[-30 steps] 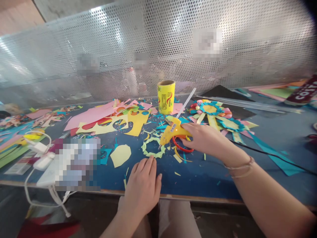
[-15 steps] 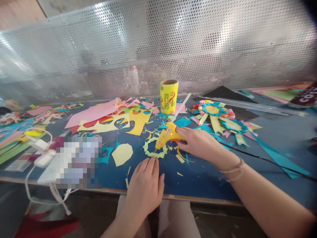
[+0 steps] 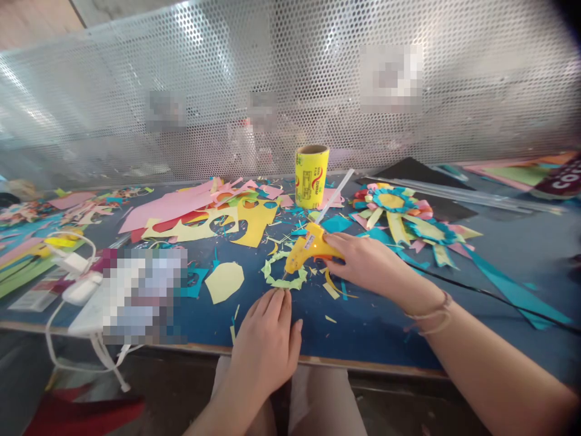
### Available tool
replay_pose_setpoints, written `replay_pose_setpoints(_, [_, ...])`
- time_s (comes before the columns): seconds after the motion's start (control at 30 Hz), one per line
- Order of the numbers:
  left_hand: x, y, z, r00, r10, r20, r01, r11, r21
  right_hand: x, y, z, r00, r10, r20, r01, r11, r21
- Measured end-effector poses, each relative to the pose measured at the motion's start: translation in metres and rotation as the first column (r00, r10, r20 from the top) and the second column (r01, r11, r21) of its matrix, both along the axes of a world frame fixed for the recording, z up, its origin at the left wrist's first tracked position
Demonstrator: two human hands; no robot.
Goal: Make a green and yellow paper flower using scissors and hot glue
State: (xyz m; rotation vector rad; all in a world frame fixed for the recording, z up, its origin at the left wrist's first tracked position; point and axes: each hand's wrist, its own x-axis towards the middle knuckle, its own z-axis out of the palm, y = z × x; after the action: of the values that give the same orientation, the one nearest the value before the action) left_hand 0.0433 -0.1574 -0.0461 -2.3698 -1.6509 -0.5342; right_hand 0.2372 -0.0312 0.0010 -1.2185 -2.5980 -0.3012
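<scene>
My right hand (image 3: 361, 257) grips a yellow hot glue gun (image 3: 305, 248), with a clear glue stick (image 3: 334, 195) jutting from its back. The gun's nozzle points down at the near part of a pale green folded-paper ring (image 3: 297, 281) lying on the table. At the ring's near edge rest the fingertips of my left hand (image 3: 267, 339), its fingers stretched forward side by side and the thumb apart. Left of the ring lies a cut pale yellow paper piece (image 3: 224, 283). A black cord (image 3: 476, 290) trails right from the gun side.
A yellow cardboard tube (image 3: 311, 177) stands behind the ring. Paper rosettes (image 3: 391, 200) with ribbon tails lie to the right. Cut paper sheets (image 3: 254, 224) and scraps cover the left and middle. A white stand (image 3: 86, 315) with cables is at left. Perforated metal panel (image 3: 290, 79) behind.
Almost nothing differs. The glue gun and both hands stay in nearly the same place at the ring, while the view shifts very slightly.
</scene>
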Motion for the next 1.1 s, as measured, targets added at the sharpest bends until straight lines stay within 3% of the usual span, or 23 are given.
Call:
replay_pose_setpoints(0.7, [-0.0062, -0.0003, -0.0010, 0.998, 0.043, 0.035, -0.043, 0.999, 0.012, 0.0018, -0.0011, 0.0019, 0.999, 0.039, -0.013, -0.040, 0.995, -0.091])
replay_pose_setpoints(1.1, [-0.0064, 0.0019, 0.0030, 0.984, 0.051, 0.172, -0.047, 0.998, -0.031, 0.0050, -0.0001, 0.0031, 0.999, 0.033, 0.008, -0.032, 0.999, -0.042])
